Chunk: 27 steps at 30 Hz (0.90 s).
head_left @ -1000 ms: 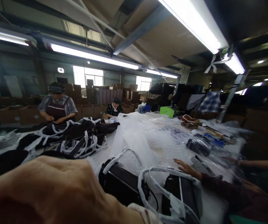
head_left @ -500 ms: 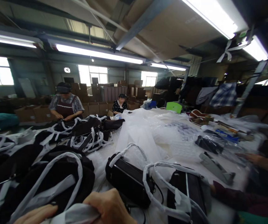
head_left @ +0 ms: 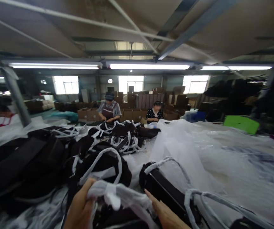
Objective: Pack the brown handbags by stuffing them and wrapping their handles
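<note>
At the bottom of the view, my left hand (head_left: 81, 205) closes its fingers around one end of a bag handle wrapped in white tissue (head_left: 124, 195). The handle arches over a dark handbag (head_left: 120, 218), mostly cut off by the lower edge. My right hand (head_left: 167, 213) lies along the other end of the handle, its fingers straight and flat against the side; its thumb is hidden. Just beyond it lies a black box-shaped handbag (head_left: 167, 186) with a wrapped handle. Behind my left hand, another black handbag (head_left: 103, 162) has a similar white handle.
Black bags (head_left: 29, 159) pile up on the left. White plastic sheeting (head_left: 199, 146) spreads over the table on the right, with a green board (head_left: 242, 124) behind. Two people (head_left: 109, 111) sit across the table; another person (head_left: 4, 119) is at far left. Cardboard boxes stand behind.
The view has swung left. My right hand's fingers, earlier gripping the white wrap, are now straight beside the handle. My left hand now grips the handle, and the handbag beneath shows between my hands.
</note>
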{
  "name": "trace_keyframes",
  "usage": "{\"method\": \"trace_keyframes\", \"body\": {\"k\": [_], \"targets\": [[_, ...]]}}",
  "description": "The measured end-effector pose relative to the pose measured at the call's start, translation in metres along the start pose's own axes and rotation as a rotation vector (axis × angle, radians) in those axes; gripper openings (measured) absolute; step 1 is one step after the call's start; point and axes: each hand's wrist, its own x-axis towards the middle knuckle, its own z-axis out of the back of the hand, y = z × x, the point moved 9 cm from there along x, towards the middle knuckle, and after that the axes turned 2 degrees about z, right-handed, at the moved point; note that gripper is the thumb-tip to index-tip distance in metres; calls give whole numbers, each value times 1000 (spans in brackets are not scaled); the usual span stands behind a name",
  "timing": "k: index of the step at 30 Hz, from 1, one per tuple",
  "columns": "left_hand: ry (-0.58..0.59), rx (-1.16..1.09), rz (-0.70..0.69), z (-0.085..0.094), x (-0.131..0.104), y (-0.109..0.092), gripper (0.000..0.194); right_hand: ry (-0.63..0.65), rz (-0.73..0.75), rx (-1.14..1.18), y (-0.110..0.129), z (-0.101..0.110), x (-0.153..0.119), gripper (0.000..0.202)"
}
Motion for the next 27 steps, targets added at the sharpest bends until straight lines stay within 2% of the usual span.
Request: {"method": "trace_keyframes", "body": {"k": [2, 7, 9, 12, 14, 18, 23, 27], "targets": [[87, -61, 1, -15, 8, -5, 14, -22, 15, -38, 8, -7, -6, 119], [124, -112, 31, -26, 23, -10, 9, -104, -46, -25, 8, -14, -3, 105], [134, -128, 30, -24, 23, -10, 9, -109, -51, -29, 3, -16, -1, 92], [147, -166, 19, -19, 23, -14, 10, -139, 22, -4, 4, -15, 0, 57], [165, -199, 0, -18, 26, -24, 10, -256, 61, 65, 6, -4, 1, 42], [195, -252, -33, -13, 45, -51, 7, -475, 2, 186, 3, 25, 5, 60], [222, -259, -39, 2, 78, -67, 9, -579, -42, 258, 17, 69, 7, 65], [307, -241, -59, -1, 81, -67, 10, -639, -94, 384, 26, 94, -2, 69]]}}
